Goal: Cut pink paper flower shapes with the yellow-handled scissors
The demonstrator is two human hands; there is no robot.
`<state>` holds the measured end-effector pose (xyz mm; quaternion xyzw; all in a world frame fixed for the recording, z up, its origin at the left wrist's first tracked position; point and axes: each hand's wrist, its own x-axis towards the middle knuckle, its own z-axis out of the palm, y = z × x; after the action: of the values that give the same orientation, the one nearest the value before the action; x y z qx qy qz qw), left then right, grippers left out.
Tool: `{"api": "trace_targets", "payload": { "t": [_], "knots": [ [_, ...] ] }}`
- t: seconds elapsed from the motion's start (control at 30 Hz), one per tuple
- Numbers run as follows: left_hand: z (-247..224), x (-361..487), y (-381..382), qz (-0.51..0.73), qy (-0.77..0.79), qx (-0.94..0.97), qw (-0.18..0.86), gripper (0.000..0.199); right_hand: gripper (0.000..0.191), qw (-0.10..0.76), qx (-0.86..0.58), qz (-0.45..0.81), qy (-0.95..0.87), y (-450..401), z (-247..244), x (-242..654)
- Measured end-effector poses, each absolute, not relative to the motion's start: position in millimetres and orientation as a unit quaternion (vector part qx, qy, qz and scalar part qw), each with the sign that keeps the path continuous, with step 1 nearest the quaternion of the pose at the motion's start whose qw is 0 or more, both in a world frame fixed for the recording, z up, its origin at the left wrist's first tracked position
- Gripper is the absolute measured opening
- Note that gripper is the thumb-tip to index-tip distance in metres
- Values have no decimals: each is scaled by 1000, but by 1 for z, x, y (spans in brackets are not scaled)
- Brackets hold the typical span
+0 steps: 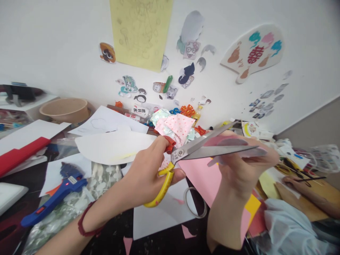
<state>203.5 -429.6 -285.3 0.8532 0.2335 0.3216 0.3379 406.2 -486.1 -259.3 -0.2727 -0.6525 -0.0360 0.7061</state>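
My left hand [148, 164], with a dark red band at the wrist, is closed round the handles of scissors [212, 151]. One handle is yellow, the other orange-red. The blades stand apart and reach to the right, across the front of my right hand [239, 166]. Pinched in that hand is a pink paper piece [224, 141], greyish where shaded, with the blades close over it. Whether the edges touch the paper I cannot tell. Below lie a pink sheet [200, 175], a white sheet [156, 212] and small pink scraps [188, 232].
At left lies a blue glue gun [57, 200] on clear plastic bags. Behind are white paper shapes [111, 147], a tan bowl [65, 109] and patterned cloth [175, 125]. A roll of tape [196, 202] sits in front. At right a co-worker's hand [292, 182] rests by a wooden surface.
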Motion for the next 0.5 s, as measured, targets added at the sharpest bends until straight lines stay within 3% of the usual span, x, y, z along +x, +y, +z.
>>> {"api": "trace_targets", "payload": {
  "t": [0.5],
  "knots": [
    [-282, 205, -435, 307, 253, 839, 372, 30, 18, 714, -298, -31, -633, -487, -257, 395]
  ]
}}
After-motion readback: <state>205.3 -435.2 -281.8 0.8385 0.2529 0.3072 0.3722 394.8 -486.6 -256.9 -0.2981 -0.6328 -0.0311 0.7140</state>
